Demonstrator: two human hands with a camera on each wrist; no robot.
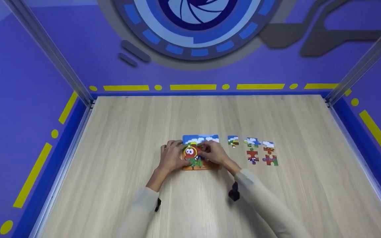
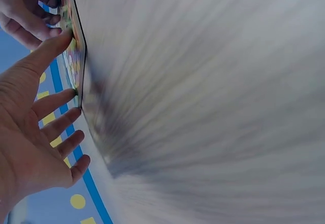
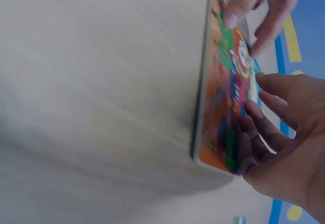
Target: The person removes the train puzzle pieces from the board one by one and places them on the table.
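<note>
A picture puzzle board (image 1: 201, 167) with an orange lower border and a blue sky top lies on the table between both hands. A red round-faced figure with large white eyes fills its middle. My left hand (image 1: 170, 156) rests on the left side, its thumb on the picture and straight fingers at the edge. Over the right half, my right hand (image 1: 215, 153) bends its thumb and index finger around a red puzzle piece (image 1: 201, 148), which is largely hidden. The right wrist view shows the right fingertips (image 3: 249, 107) down at the picture.
Several loose puzzle pieces lie right of the board: a sky-and-field piece (image 1: 232, 141), a cloud piece (image 1: 252, 142), a red piece (image 1: 252, 156) and a red-and-green piece (image 1: 271, 160). Blue panels (image 1: 190, 76) with yellow marks wall in the wooden table (image 1: 137, 125).
</note>
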